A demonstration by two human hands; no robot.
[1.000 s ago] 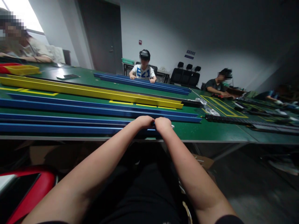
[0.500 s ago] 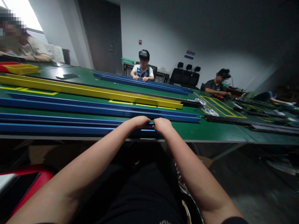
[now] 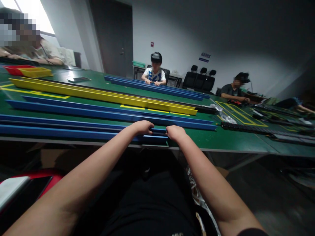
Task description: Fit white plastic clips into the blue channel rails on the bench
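The nearest blue channel lies lengthwise along the table's front edge, with a dark strip inside it near its right end. Over that end, my left hand is closed, its thumb and fingers at the strip. A short way to the right, my right hand is also closed, fingertips at the strip's right end. A stretch of strip shows between the hands. Exactly what the fingers press is partly hidden. Just beyond lies a second blue channel, touched by neither hand.
Behind the blue channels is a long yellow channel on the green table. Clear plastic wrap and dark long parts lie to the right. Yellow and red trays stand at left. Several co-workers sit around the table.
My hands have moved apart: the left hand slid left along the channel, and the right hand is slightly further right. More of the strip shows between them. The view has shifted slightly.
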